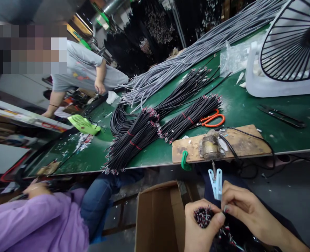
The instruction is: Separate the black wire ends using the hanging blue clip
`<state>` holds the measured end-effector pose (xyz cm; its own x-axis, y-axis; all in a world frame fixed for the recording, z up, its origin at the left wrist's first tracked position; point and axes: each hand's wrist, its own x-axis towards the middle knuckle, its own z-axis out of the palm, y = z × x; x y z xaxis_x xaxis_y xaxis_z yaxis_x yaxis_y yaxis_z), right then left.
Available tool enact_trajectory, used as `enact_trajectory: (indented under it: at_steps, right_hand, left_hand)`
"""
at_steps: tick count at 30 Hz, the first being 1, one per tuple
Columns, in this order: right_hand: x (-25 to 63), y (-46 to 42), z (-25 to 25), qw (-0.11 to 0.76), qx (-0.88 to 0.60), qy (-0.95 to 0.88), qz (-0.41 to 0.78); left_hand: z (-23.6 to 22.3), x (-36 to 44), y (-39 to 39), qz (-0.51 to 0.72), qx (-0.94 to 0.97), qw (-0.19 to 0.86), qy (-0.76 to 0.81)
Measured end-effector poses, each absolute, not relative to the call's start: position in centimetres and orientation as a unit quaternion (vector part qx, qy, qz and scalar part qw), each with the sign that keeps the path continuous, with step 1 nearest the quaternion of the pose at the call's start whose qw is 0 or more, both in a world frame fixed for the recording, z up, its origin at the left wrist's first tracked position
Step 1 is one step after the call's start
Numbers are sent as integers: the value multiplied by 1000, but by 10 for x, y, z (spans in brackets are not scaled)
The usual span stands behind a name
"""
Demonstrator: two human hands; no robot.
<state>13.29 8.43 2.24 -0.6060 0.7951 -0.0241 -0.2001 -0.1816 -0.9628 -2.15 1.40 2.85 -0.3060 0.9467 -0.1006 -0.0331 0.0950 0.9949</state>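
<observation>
My left hand [202, 224] is wrapped around a bundle of thin black cables [203, 216], whose red and white wire ends face up. Its thumb lies across the bundle toward my other hand. Beside it, my right hand [242, 210] is closed in a pinch at a fine wire end next to that thumb. Just above the pinching fingers hangs a light blue clothespin [215, 183], fixed to the shaft of a small motor [211, 146]. The motor is mounted on a wooden board [252, 138] at the table edge. More loose wire ends show below my hands, partly hidden.
Tied black cable bundles [133, 141] lie on the green table [283, 136], with orange-handled scissors [214, 118], thread snips [282, 116], grey cables [197, 52] and a fan [294, 45]. A green clamp [185, 161] grips the board. Below stands a cardboard box [157, 220]. Two other people are at left.
</observation>
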Motion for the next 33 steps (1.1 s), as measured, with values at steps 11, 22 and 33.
enact_trajectory:
  at_steps: [11, 22, 33]
  right_hand:
    - [132, 101, 30, 320, -250, -612, 678]
    - [135, 88, 36, 359, -343, -695, 520]
    - [126, 70, 23, 422, -317, -682, 507]
  left_hand:
    - [27, -5, 3, 560, 233, 496, 621]
    - [13, -6, 8, 527, 283, 388, 701]
    - [13, -2, 9, 599, 275, 411, 629]
